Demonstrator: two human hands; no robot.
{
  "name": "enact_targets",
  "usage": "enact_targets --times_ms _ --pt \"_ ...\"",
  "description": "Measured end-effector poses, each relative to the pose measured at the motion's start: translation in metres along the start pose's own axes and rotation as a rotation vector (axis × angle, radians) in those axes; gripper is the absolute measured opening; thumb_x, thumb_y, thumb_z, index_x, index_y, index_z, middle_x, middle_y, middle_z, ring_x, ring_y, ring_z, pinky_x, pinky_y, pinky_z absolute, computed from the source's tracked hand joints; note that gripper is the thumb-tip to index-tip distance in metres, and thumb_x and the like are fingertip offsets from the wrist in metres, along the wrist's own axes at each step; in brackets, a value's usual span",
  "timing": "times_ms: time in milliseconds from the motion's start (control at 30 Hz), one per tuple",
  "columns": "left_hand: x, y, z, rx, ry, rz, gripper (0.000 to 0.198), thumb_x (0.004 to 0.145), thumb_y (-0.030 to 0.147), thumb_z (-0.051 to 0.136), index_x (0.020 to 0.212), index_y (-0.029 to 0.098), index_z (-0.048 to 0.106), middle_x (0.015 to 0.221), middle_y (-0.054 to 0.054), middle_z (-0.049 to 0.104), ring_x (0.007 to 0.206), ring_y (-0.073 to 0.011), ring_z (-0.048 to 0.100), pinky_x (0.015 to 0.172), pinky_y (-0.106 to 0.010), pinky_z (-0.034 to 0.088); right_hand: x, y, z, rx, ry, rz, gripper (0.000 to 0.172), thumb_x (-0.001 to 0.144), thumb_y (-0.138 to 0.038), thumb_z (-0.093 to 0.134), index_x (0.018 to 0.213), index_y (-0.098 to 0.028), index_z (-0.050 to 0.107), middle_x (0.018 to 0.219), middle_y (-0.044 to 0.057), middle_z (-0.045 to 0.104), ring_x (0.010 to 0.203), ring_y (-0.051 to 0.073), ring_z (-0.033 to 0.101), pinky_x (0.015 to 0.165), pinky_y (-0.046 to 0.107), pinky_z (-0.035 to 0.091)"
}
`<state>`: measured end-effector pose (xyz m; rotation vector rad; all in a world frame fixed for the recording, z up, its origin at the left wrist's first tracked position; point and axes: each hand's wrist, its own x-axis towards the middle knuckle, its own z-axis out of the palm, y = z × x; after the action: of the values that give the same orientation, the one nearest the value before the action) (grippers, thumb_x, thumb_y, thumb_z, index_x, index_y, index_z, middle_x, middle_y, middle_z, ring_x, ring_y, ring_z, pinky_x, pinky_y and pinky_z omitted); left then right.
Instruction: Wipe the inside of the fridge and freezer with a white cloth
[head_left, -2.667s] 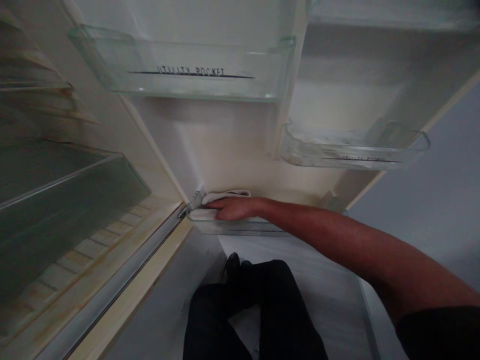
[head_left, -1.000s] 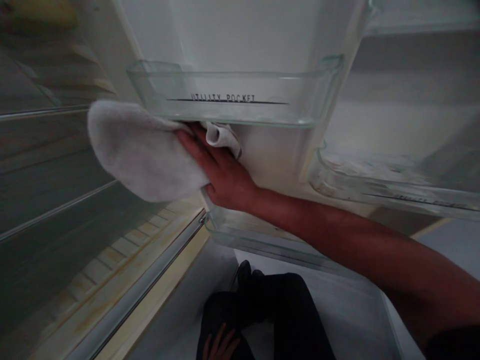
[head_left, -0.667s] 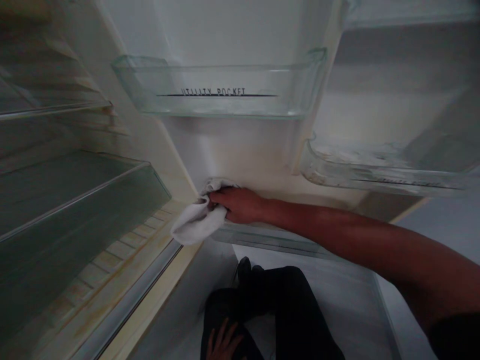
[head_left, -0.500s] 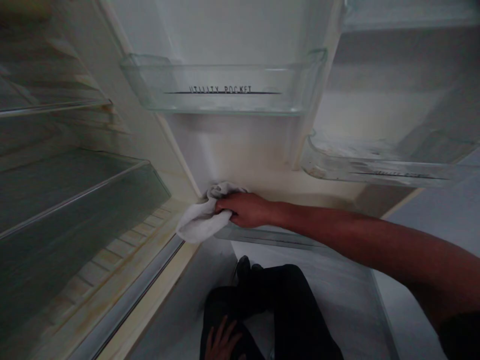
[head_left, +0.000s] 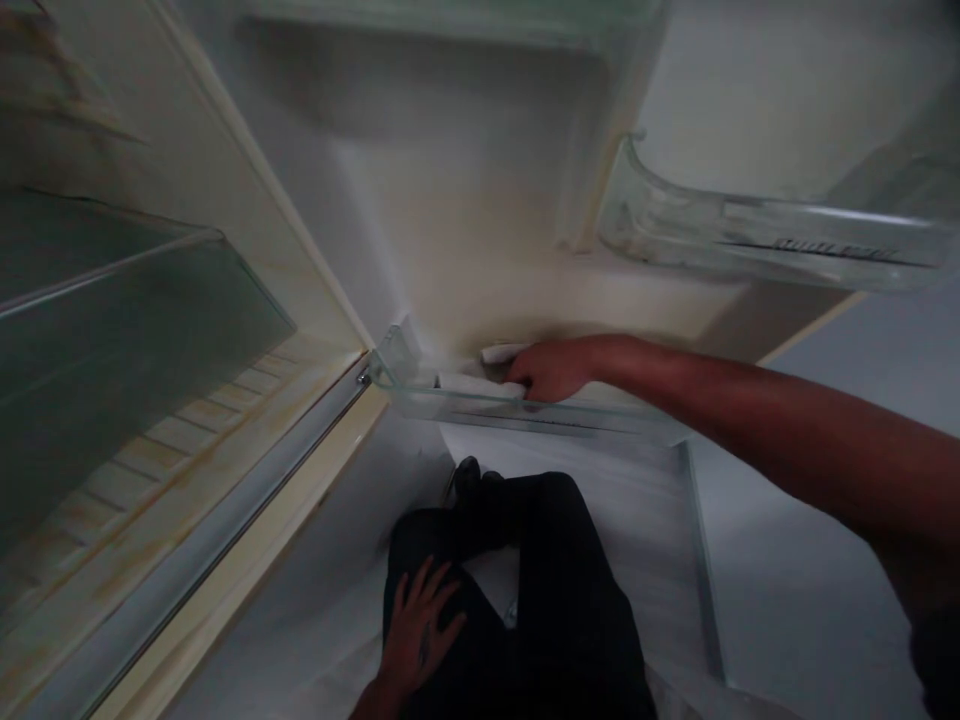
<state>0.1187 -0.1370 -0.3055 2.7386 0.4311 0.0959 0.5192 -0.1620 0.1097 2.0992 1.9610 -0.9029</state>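
A white cloth (head_left: 480, 388) lies partly inside the bottom clear door bin (head_left: 397, 375) of a refrigerator door. My right hand (head_left: 553, 370) reaches down into that bin with its fingers closed on the cloth; part of the cloth is behind the bin's front wall. Resting on my left thigh, my left hand (head_left: 424, 625) has its fingers spread and holds nothing.
On the left is the fridge interior with a glass shelf (head_left: 105, 270) and a stained ribbed ledge (head_left: 150, 450). Another clear door bin (head_left: 772, 235) hangs at the upper right. My legs (head_left: 517, 580) are below the bottom bin.
My right hand has brought the cloth from the bin's left corner, rightward and down into the bottom bin. The view has tilted lower, and more of my left hand shows.
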Motion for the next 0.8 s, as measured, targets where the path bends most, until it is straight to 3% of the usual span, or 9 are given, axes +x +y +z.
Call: enact_targets --times_ms 133,233,400,533,700,800 --pt "0.004 0.005 -0.003 -0.035 -0.075 -0.042 0.038 0.096 0.049 0.062 0.131 0.036 0.072 0.156 -0.002 0.063 0.153 -0.0373 0.045 0.123 -0.070 0.032 -0.040 0.025 0.007 0.009 -0.088 0.223 0.033 0.085 -0.011 0.068 0.114 -0.018 0.082 0.097 0.000 0.081 0.087 0.018 0.073 0.080 0.028 0.053" --pt "0.003 0.003 0.003 -0.050 -0.089 -0.056 0.038 0.097 0.048 0.061 0.131 0.036 0.072 0.157 -0.002 0.062 0.155 -0.0382 0.043 0.123 -0.071 0.029 -0.069 0.041 0.010 0.019 -0.128 0.372 0.033 0.090 -0.016 0.069 0.121 -0.015 0.080 0.103 0.004 0.081 0.091 0.018 0.074 0.086 0.031 0.052" --pt "0.003 -0.003 0.012 -0.049 -0.059 -0.043 0.037 0.095 0.050 0.062 0.129 0.039 0.072 0.155 -0.001 0.063 0.154 -0.0379 0.045 0.124 -0.068 0.027 -0.095 0.042 0.011 -0.013 0.071 0.406 0.054 0.105 -0.049 0.056 0.143 -0.013 0.068 0.140 0.014 0.070 0.125 0.027 0.068 0.109 0.037 0.049" --pt "0.003 -0.006 0.014 -0.055 -0.069 -0.066 0.037 0.094 0.050 0.063 0.129 0.041 0.072 0.155 0.000 0.063 0.154 -0.0374 0.044 0.126 -0.068 0.027 -0.061 0.019 0.014 0.004 0.147 0.298 0.054 0.108 -0.049 0.046 0.151 -0.020 0.062 0.152 0.009 0.062 0.140 0.030 0.060 0.118 0.039 0.045" --pt "0.002 -0.006 0.014 -0.058 -0.097 -0.118 0.041 0.095 0.051 0.061 0.133 0.040 0.070 0.159 -0.001 0.059 0.158 -0.0355 0.038 0.129 -0.067 0.025 0.025 -0.022 0.005 0.179 0.169 -0.006 0.043 0.111 -0.035 0.048 0.140 -0.013 0.069 0.147 0.011 0.066 0.133 0.024 0.064 0.115 0.032 0.047" --pt "0.009 -0.005 0.009 -0.012 -0.030 -0.358 0.056 0.095 0.055 0.058 0.146 0.032 0.062 0.171 -0.009 0.044 0.163 -0.0420 0.025 0.125 -0.073 0.029 0.059 -0.038 -0.002 0.286 0.193 -0.057 0.043 0.111 -0.036 0.049 0.141 -0.010 0.067 0.154 0.012 0.060 0.140 0.022 0.059 0.119 0.029 0.043"
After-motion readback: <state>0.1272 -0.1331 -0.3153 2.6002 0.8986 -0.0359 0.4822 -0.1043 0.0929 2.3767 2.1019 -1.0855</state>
